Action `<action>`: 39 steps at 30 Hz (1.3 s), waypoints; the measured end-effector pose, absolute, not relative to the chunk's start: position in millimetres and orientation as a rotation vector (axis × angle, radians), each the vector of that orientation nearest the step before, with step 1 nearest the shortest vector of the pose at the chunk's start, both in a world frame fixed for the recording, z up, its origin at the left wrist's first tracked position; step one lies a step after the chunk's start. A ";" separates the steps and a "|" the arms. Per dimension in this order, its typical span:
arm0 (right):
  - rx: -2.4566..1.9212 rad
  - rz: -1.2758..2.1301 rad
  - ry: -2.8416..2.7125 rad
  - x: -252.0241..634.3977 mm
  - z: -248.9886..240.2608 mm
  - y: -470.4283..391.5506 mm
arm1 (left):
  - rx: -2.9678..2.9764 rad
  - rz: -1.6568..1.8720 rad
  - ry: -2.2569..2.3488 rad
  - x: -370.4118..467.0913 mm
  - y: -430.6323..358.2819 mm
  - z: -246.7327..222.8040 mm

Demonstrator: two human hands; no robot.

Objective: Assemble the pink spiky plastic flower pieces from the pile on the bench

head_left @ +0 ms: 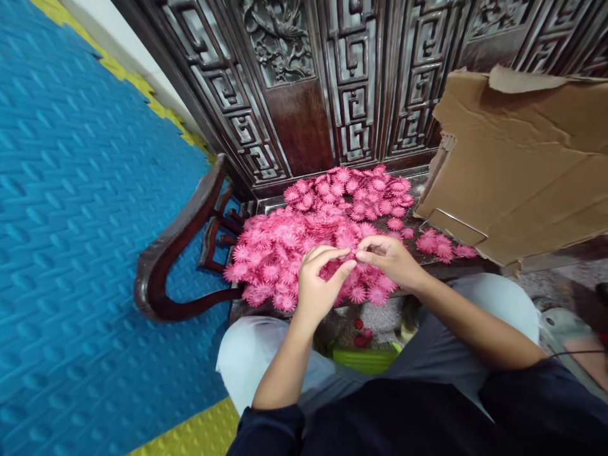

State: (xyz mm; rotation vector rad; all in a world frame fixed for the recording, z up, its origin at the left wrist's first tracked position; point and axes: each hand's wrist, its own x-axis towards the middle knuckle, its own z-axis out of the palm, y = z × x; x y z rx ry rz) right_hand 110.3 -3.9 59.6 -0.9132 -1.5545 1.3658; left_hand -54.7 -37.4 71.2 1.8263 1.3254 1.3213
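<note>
Many pink paper-like flowers [270, 272] lie heaped on a dark wooden bench seat. Over the front of the heap, my left hand [320, 282] pinches the edge of a pink flower [348, 238] between thumb and fingertips. Opposite it, my right hand [389, 258] also has its thumb and index finger closed at the same flower. The fingertips of both hands nearly meet, and they partly cover the small piece between them.
A curved wooden armrest [161, 272] stands at the left. Brown cardboard [517, 164] leans at the right, beside a small pink pile [434, 244]. Carved wooden panels [304, 126] rise behind. A green container [365, 359] sits below, between the knees.
</note>
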 end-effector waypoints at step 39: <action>-1.009 1.259 -1.448 96.0 47.0 -16.2 | 1.790 1.475 1.664 -47.8 -32.8 50.7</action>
